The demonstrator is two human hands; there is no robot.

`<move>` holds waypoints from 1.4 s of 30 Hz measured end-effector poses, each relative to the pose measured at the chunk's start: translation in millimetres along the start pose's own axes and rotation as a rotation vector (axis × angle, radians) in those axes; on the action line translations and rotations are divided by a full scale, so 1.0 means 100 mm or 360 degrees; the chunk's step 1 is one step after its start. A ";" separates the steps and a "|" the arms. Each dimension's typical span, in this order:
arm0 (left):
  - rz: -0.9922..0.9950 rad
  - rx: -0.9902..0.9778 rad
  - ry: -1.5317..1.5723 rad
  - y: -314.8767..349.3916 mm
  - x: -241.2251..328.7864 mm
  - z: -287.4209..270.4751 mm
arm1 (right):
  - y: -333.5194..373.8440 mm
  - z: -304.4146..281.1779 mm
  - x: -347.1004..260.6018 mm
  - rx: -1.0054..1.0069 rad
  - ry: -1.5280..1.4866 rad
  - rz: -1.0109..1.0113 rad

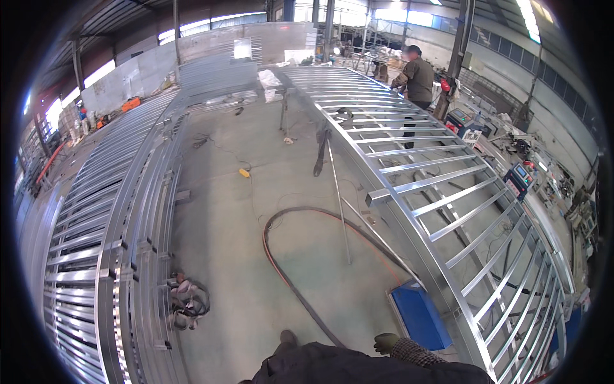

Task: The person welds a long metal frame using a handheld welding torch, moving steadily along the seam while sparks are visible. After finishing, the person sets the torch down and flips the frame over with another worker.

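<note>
My right hand point(385, 344), in a dark greenish glove with a checked sleeve above it, hangs low beside a blue box point(421, 318). Its fingers look loosely curled, and no object shows in them. My left hand is out of the picture. On my right stands a long silver metal frame point(435, 256) with many crossbars, raised on supports. A short square tube end point(378, 197) juts from its near side rail. A dark strap point(322, 153) hangs from the frame farther off.
Stacked silver barred frames point(118, 224) line the left side. A dark hose point(291, 281) loops over the floor, near two thin rods point(337, 198) leaning at the frame. Bundled straps point(190, 301) lie by the stack. Another person point(419, 80) stands beyond the frame, near machines with screens point(518, 179).
</note>
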State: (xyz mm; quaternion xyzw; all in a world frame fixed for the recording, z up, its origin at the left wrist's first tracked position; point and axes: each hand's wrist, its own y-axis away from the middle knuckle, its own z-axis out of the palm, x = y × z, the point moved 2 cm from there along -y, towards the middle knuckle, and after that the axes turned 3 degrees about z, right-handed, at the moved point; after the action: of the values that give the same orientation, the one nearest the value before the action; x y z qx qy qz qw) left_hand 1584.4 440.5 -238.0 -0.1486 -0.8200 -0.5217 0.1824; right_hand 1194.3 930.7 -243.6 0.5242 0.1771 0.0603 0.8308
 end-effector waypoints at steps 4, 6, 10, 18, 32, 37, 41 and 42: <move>0.0135 -0.0020 -0.0229 -0.75 0.65 -0.67 | 0.08 0.16 -0.33 0.0367 -0.0141 0.0000; -0.0013 0.0118 -0.0071 -1.17 0.98 -0.90 | 0.21 0.44 -0.59 0.0733 0.0145 -0.0144; 0.0350 0.0303 -0.0139 -1.82 1.61 -1.34 | 0.35 0.96 -0.85 0.0736 0.0147 -0.0248; 0.0165 0.0022 -0.0058 -2.02 2.19 -1.40 | -0.26 0.82 -1.26 0.0653 0.0087 -0.0107; 0.0050 0.0053 -0.0087 -2.62 4.09 -1.75 | -0.11 2.35 -6.67 0.1123 0.1343 -0.1780; 0.0411 0.0176 -0.0035 -2.89 5.16 -1.91 | 0.25 1.95 -8.11 0.1303 0.0490 -0.2178; 0.0310 0.0027 -0.0101 -3.01 5.79 -2.03 | 0.11 1.53 -8.26 0.1467 0.0250 -0.2019; 0.0288 0.0022 -0.0251 -3.08 5.86 -2.07 | 0.05 1.48 -8.20 0.1542 0.0263 -0.1961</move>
State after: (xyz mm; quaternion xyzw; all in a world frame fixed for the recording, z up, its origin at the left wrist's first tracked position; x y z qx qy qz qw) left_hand 959.3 156.4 -137.7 -0.2615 -0.8185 -0.4843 0.1647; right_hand 485.5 572.3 7.3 0.6292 0.5035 -0.4561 0.3776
